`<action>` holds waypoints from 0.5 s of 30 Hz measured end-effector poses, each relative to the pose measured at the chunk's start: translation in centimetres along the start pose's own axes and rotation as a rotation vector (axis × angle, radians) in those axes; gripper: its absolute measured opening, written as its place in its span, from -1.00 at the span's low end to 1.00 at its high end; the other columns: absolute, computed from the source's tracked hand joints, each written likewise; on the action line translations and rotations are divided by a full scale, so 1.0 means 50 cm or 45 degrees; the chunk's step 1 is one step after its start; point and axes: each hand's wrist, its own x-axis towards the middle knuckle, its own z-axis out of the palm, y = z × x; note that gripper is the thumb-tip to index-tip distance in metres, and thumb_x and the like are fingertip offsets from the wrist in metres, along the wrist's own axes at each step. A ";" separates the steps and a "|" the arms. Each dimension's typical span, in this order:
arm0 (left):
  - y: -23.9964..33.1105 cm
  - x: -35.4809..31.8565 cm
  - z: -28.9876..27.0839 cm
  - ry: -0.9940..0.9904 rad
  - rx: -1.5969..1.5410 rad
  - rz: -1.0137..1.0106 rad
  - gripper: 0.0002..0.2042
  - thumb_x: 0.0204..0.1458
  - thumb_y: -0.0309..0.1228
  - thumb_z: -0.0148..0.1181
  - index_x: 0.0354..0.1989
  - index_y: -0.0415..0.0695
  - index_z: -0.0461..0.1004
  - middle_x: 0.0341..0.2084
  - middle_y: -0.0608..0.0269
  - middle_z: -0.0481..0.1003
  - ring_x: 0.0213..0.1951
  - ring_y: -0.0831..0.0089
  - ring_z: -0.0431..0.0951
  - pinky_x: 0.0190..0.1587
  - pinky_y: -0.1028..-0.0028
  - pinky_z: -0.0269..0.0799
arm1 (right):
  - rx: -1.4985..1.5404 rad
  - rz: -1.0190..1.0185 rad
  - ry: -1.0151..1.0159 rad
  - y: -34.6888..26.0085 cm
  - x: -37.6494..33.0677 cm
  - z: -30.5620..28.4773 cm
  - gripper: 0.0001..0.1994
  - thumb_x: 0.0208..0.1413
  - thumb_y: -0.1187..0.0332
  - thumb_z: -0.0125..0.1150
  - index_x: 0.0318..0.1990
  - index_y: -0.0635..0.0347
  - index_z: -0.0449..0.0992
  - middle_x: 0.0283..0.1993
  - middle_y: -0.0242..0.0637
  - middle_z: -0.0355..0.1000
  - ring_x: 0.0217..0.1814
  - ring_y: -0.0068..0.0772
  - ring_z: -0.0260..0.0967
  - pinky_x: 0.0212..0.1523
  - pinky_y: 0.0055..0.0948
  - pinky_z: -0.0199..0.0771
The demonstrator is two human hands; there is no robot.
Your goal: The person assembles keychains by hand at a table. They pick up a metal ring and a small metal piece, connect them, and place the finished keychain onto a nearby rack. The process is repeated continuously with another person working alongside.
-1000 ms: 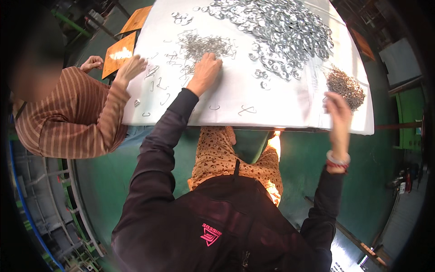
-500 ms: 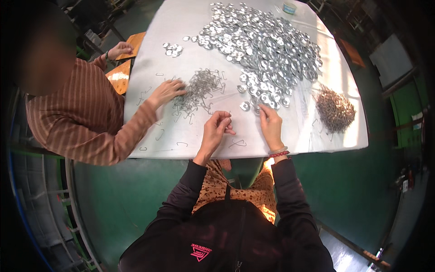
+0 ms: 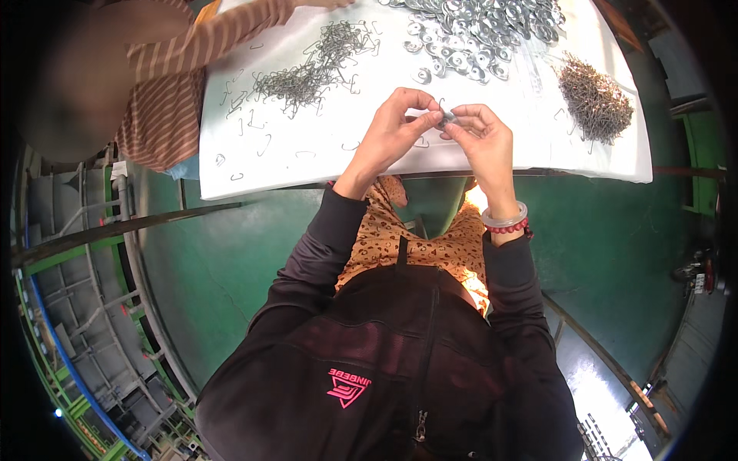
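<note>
Over the near edge of the white-covered table, my left hand (image 3: 396, 131) and my right hand (image 3: 486, 142) meet fingertip to fingertip. Both are closed in a pinch. Between them is a small grey metal disc (image 3: 446, 117), gripped by the right fingers and partly covered. A thin wire hook (image 3: 442, 102) sticks up at the left fingertips; its lower part is hidden. Beyond my hands lies a heap of shiny round metal discs (image 3: 477, 46) with raised centres. Left of them spreads a tangled pile of bent wire hooks (image 3: 307, 81).
A mound of brownish thin metal pieces (image 3: 596, 100) sits at the table's right. Loose hooks (image 3: 264, 144) lie scattered near the left front edge. A co-worker in a striped sleeve (image 3: 223, 34) reaches over the table's far left. Green floor (image 3: 238, 246) shows below the table edge.
My right hand has come away from the disc heap with a disc and joined my left hand. The view has shifted downward. The co-worker's hand has moved off the hook pile, farther away.
</note>
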 end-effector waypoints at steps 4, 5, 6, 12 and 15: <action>0.002 -0.012 0.011 0.061 0.105 0.050 -0.81 0.06 -0.37 0.15 -0.26 -0.23 0.43 -0.26 0.20 0.41 -0.26 0.44 0.48 -0.17 0.47 0.41 | -0.110 -0.101 -0.017 -0.001 -0.021 0.010 -0.83 -0.01 0.60 0.15 -0.21 0.38 0.48 -0.36 -0.21 0.50 -0.35 -0.50 0.47 -0.33 -0.58 0.46; 0.002 -0.018 0.013 0.058 0.119 0.047 -0.82 0.07 -0.37 0.14 -0.26 -0.24 0.42 -0.28 0.20 0.42 -0.28 0.45 0.48 -0.18 0.48 0.41 | -0.134 -0.110 -0.038 0.002 -0.025 0.011 -0.83 -0.01 0.60 0.15 -0.22 0.38 0.49 -0.37 -0.22 0.50 -0.36 -0.51 0.46 -0.33 -0.58 0.46; 0.001 -0.025 0.014 0.057 0.133 0.044 -0.82 0.08 -0.37 0.13 -0.26 -0.24 0.42 -0.31 0.21 0.44 -0.30 0.46 0.49 -0.20 0.49 0.41 | -0.122 -0.063 -0.043 0.005 -0.029 0.012 -0.82 0.02 0.57 0.14 -0.19 0.37 0.51 -0.38 -0.23 0.49 -0.36 -0.53 0.45 -0.34 -0.58 0.46; -0.006 -0.081 0.011 0.161 0.047 -0.018 -0.83 0.13 -0.38 0.04 -0.22 -0.22 0.36 -0.37 0.26 0.49 -0.56 0.64 0.39 -0.59 0.59 0.32 | -0.053 0.036 -0.097 0.018 0.054 -0.024 -0.77 0.12 0.39 0.11 -0.12 0.33 0.50 -0.38 -0.24 0.47 -0.47 -0.58 0.38 -0.50 -0.60 0.42; 0.015 -0.107 0.014 0.209 -0.026 -0.101 -0.85 0.14 -0.39 0.02 -0.22 -0.21 0.34 -0.36 0.24 0.48 -0.69 0.67 0.33 -0.73 0.64 0.22 | -0.455 -0.100 -0.067 0.051 0.152 0.005 -0.79 0.14 0.35 0.06 -0.16 0.22 0.54 -0.33 -0.21 0.46 -0.48 -0.40 0.39 -0.46 -0.52 0.42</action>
